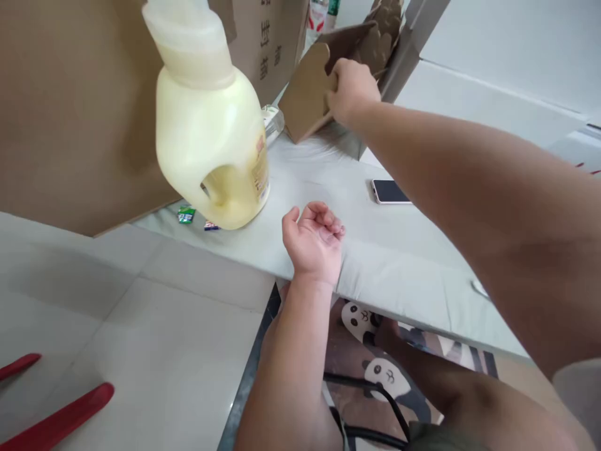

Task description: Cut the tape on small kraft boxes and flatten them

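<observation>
My right hand (354, 91) reaches to the back of the table, its fingers closed over the edge of a brown cardboard box (303, 94) with a notched, wavy rim. What the fingertips touch inside the box is hidden. Palm up, my left hand (317, 241) rests at the table's front edge, fingers loosely curled, thumb apart, with nothing in it. Left of that hand stands a large pale-yellow detergent jug (211, 131) with a handle. Between jug and box lies a clear plastic bottle (272, 122), partly hidden.
A big carton (70, 106) with printed characters fills the back left. A phone (389, 191) lies on the pale table cover (404, 250) under my right forearm. Small green packets (186, 215) sit by the jug. Red legs (70, 416) stand on the tiled floor (178, 363).
</observation>
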`<state>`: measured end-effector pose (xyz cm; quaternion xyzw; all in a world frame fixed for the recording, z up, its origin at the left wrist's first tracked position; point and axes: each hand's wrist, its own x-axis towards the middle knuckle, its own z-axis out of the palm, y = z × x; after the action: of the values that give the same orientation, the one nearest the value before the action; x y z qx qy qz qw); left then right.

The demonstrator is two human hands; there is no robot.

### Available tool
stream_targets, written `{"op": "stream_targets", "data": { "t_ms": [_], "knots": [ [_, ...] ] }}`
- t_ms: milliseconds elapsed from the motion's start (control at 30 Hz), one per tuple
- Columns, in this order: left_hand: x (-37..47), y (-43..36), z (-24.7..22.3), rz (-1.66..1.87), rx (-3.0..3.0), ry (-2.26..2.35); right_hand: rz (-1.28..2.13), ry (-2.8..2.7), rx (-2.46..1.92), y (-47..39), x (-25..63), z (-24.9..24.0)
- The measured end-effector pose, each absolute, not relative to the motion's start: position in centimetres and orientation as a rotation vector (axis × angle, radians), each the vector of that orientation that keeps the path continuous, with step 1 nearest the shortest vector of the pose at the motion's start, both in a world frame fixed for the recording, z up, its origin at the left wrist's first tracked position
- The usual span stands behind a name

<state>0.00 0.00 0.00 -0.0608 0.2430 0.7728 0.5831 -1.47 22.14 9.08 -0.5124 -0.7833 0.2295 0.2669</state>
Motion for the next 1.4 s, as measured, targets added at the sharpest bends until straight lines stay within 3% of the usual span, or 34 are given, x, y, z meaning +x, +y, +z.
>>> {"op": "stream_targets", "data": {
  "t_ms": [167,367,500,633,800,1100,1400],
  "knots": [
    [0.8,0.3,-0.5,2.017,0.055,0.758,0.200,-2.294,-1.410,19.7,4.0,9.6],
    [0.6,0.2,-0.1,2.308,0.182,1.262,-0.202,-2.348,-1.080,8.5,17.4,9.6],
    [2.1,0.4,0.7,2.239,0.445,1.040,-0.212,-2.028,-0.957,-0.2,26.9,7.4],
    [5.2,1.1,0.5,2.015,0.628,0.867,-0.139,-1.751,-1.191,-4.1,32.2,3.5],
    [7.7,2.6,-1.3,1.905,0.936,0.880,0.046,-1.502,-1.171,-3.1,35.1,-0.5],
    [8.7,3.9,-1.2,1.831,1.277,0.983,0.645,-1.192,-1.161,-2.8,35.1,-3.8],
    [9.9,4.5,-1.7,1.801,1.279,0.956,0.697,-1.362,-0.835,-3.6,36.3,-5.1]
  ]
}}
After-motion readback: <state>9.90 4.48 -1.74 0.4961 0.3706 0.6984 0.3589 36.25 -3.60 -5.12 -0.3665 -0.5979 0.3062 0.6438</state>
